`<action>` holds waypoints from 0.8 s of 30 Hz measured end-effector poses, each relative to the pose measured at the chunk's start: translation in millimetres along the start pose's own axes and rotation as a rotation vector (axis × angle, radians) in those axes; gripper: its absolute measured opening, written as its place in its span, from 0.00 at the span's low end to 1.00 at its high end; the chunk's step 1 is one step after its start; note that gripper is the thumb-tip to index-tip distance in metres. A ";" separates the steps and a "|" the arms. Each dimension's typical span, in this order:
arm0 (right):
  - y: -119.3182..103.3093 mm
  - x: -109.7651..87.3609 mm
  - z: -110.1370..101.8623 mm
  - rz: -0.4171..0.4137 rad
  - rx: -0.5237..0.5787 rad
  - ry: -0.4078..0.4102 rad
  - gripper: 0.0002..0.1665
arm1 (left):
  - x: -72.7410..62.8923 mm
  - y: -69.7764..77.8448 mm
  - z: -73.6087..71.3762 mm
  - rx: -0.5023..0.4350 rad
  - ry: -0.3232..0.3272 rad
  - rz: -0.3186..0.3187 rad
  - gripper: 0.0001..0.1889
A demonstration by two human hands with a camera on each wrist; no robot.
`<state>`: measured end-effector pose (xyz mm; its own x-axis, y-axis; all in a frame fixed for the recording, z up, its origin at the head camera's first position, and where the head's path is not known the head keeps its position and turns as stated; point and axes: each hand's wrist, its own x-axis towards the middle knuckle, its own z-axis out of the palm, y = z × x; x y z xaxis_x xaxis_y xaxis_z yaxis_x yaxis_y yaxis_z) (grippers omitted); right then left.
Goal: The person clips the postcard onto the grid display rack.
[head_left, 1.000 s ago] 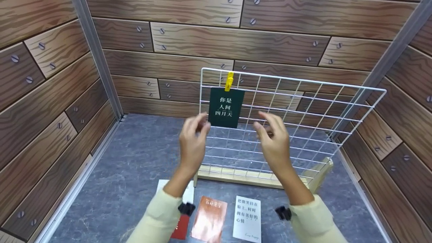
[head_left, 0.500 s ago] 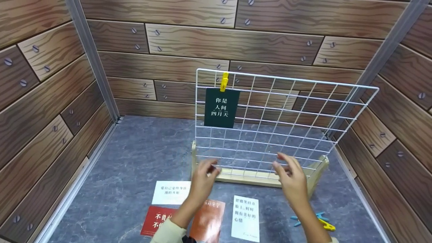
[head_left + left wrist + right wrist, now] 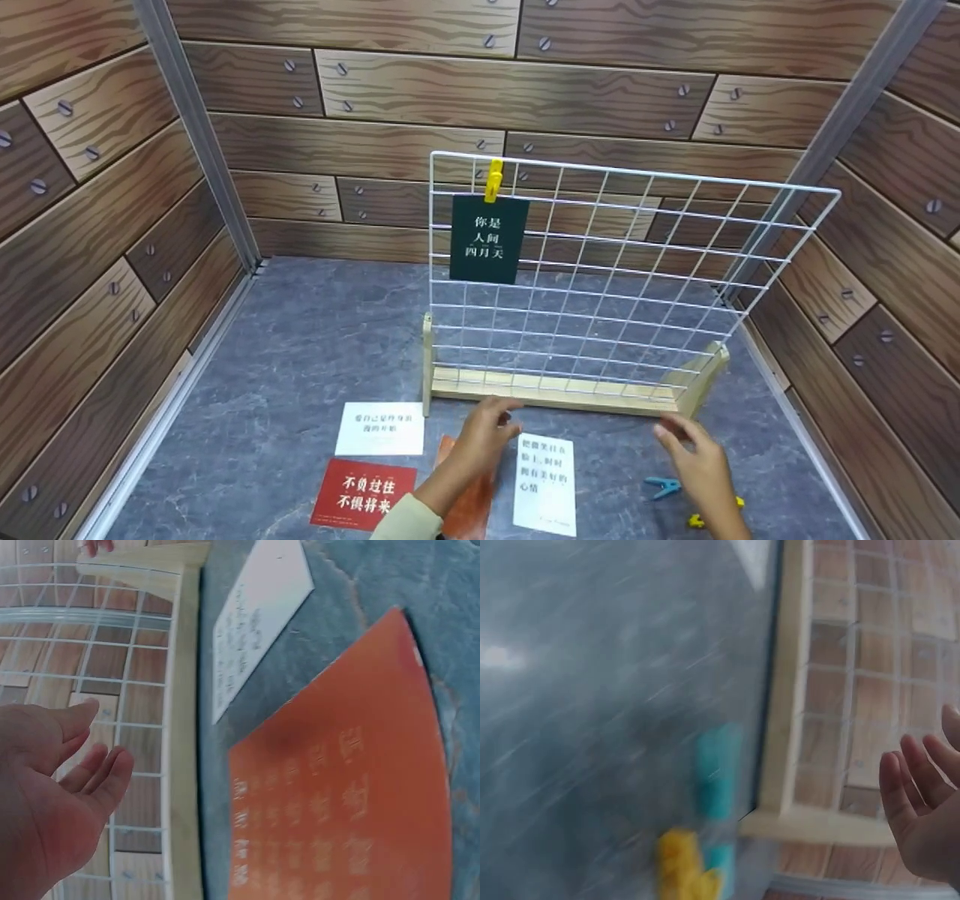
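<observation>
My left hand (image 3: 484,442) hovers over the orange card (image 3: 471,499), fingers loosely bent and holding nothing. Just right of it lies a white card with dark writing (image 3: 545,484). In the left wrist view the orange card (image 3: 345,780) fills the right side, apart from the fingers. My right hand (image 3: 701,457) is above the blue clothespins (image 3: 663,487) and a yellow clothespin (image 3: 696,520), partly covering them; its relaxed fingers are bare. The right wrist view shows the teal clothespin (image 3: 718,772) and yellow clothespin (image 3: 681,866) blurred on the tabletop.
A white wire grid (image 3: 600,285) stands in a wooden base (image 3: 555,390). On its upper left hangs a dark green card (image 3: 489,262) under a yellow clothespin (image 3: 493,181). Another white card (image 3: 381,442) and a red card (image 3: 330,499) lie at the left. Wood-patterned walls (image 3: 405,82) surround the table.
Both hands have come down from beside the hanging green card toward the table: the left to the orange card, the right to the clothespins. The green card stays clipped to the grid.
</observation>
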<state>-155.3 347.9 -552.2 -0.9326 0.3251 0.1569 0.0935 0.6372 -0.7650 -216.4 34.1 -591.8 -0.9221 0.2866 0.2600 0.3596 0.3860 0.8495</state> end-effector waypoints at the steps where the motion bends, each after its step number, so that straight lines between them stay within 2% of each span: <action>1: 5.7 -0.4 -1.4 0.019 -0.025 -0.031 0.25 | 0.7 -0.9 2.2 0.006 -0.017 -0.012 0.17; 5: 24.8 -1.3 -6.5 0.099 -0.098 -0.177 0.30 | 4.3 -2.5 10.7 0.069 -0.053 -0.045 0.18; 8: 34.9 -1.6 -8.2 0.127 -0.148 -0.263 0.29 | 7.4 -3.6 16.7 0.116 -0.076 -0.066 0.18; 12: 44.4 -2.4 -8.0 0.076 -0.256 -0.315 0.24 | 12.3 -6.8 22.3 0.160 -0.128 -0.092 0.19; 15: 48.7 -3.6 -7.6 0.042 -0.340 -0.352 0.25 | 16.3 -9.6 24.1 0.173 -0.172 -0.113 0.20; 18: 50.9 -4.6 -6.6 0.048 -0.385 -0.400 0.27 | 19.0 -12.7 25.0 0.187 -0.199 -0.120 0.20; 22: 52.9 -5.4 -2.8 0.055 -0.400 -0.449 0.28 | 20.3 -16.9 26.2 0.232 -0.221 -0.078 0.06; 24: 54.1 -5.2 0.1 0.053 -0.399 -0.467 0.28 | 20.2 -18.4 27.0 0.255 -0.223 -0.054 0.07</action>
<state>-145.5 380.5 -594.4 -0.9688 0.0810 -0.2344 0.1834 0.8703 -0.4570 -237.8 56.4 -614.6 -0.8970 0.4335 0.0869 0.3609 0.6044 0.7102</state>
